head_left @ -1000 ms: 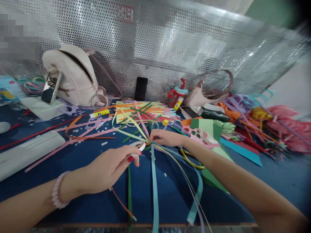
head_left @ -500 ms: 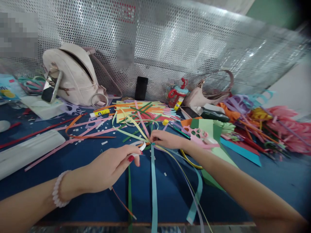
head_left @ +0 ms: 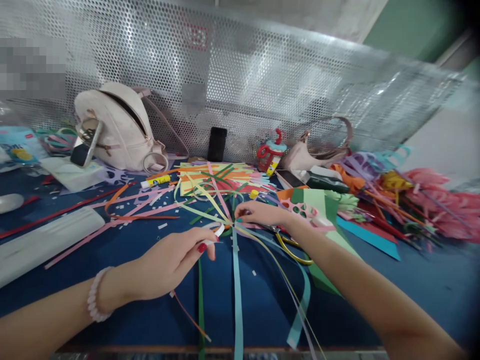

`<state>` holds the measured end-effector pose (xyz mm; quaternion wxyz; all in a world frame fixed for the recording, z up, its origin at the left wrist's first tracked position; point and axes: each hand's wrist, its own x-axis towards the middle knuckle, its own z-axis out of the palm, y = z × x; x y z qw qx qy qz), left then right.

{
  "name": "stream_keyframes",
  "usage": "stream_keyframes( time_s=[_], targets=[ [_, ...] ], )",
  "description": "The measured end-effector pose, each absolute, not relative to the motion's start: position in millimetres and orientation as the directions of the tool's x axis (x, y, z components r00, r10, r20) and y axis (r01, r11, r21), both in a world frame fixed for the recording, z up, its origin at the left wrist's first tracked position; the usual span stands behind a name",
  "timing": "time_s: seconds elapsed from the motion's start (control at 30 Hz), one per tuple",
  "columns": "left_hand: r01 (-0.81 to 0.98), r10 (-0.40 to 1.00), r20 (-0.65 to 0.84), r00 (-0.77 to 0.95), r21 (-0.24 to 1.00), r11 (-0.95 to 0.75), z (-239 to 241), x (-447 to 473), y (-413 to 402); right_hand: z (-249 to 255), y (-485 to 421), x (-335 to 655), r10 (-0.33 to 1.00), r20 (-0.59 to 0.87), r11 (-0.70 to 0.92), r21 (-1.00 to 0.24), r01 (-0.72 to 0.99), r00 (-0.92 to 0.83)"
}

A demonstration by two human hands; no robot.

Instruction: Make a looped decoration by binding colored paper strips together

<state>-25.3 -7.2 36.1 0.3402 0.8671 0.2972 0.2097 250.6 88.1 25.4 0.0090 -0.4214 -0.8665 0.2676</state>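
My left hand (head_left: 180, 260), with a beaded bracelet (head_left: 98, 295) at its wrist, pinches a curled white paper strip (head_left: 220, 230) between thumb and fingers. An orange strip shows just behind the curl. My right hand (head_left: 258, 214) has its fingertips closed at the point where several coloured paper strips meet. From that point a light blue strip (head_left: 237, 295) runs toward the table's front edge, and a pink strip (head_left: 217, 187) stretches away to the back. A dark green strip (head_left: 201, 300) hangs below my left hand. My right fingertips partly hide the junction.
Yellow-handled scissors (head_left: 294, 250) lie beside my right forearm. Behind my hands is a pile of cut strips (head_left: 187, 186), with a glue stick (head_left: 155, 182) to its left. A backpack (head_left: 116, 130), phone (head_left: 217, 144) and red-handled cup (head_left: 270, 154) line the back.
The view has tilted slightly, so the background sits lower. Both hands keep nearly the same place and grip, and more of the scissors shows beside my right wrist.
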Motion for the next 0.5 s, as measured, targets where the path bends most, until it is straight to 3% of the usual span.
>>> stream_keyframes(
  time_s=[0.5],
  targets=[
    [0.379, 0.637, 0.161, 0.754, 0.685, -0.622, 39, -25, -6, 23, 86, 242, 0.681, -0.268, 0.522, -0.476, 0.708, -0.682]
  ],
)
